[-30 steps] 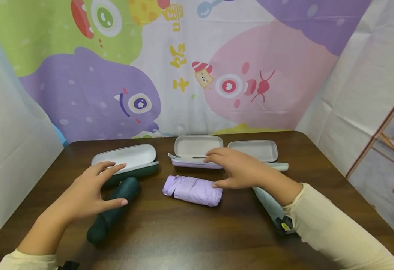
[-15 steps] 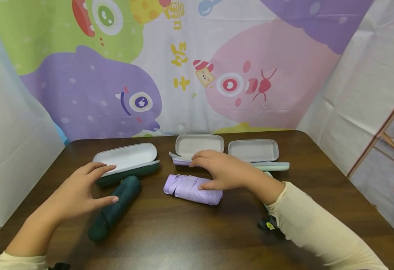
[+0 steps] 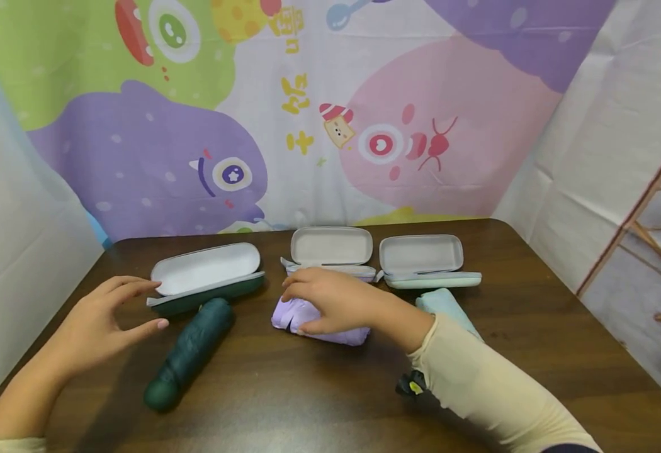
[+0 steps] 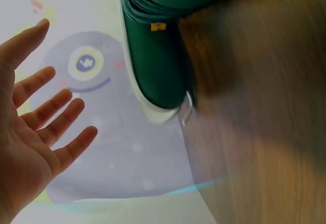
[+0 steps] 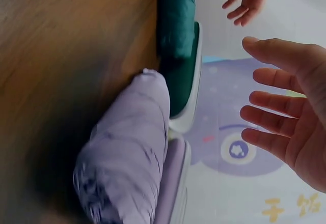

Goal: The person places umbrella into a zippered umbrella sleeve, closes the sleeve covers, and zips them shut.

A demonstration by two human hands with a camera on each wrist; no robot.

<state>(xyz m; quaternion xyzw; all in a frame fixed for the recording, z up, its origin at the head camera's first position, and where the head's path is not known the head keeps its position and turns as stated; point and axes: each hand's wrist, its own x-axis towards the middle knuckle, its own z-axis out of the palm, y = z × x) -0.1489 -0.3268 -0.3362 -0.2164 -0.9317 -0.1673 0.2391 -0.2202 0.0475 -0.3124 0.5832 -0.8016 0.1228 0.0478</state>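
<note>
My right hand hovers over a folded lilac umbrella, its fingers loosely spread and holding nothing. In the right wrist view a gap shows between that hand and the umbrella. My left hand is in the air left of a folded dark green umbrella, fingers relaxed and apart. Behind the green umbrella lies an unzipped green case, lid up. A lilac case stands open behind the lilac umbrella. The right sleeve hides the near end of a folded mint umbrella.
An open mint case stands at the back right, behind the mint umbrella. All lie on a dark wooden table. A cartoon-printed cloth hangs along its back edge. A small black device sits at the right wrist.
My right hand has moved left and a little down, over the lilac umbrella. My left hand has drawn back to the left, away from the green umbrella. More of the mint umbrella shows.
</note>
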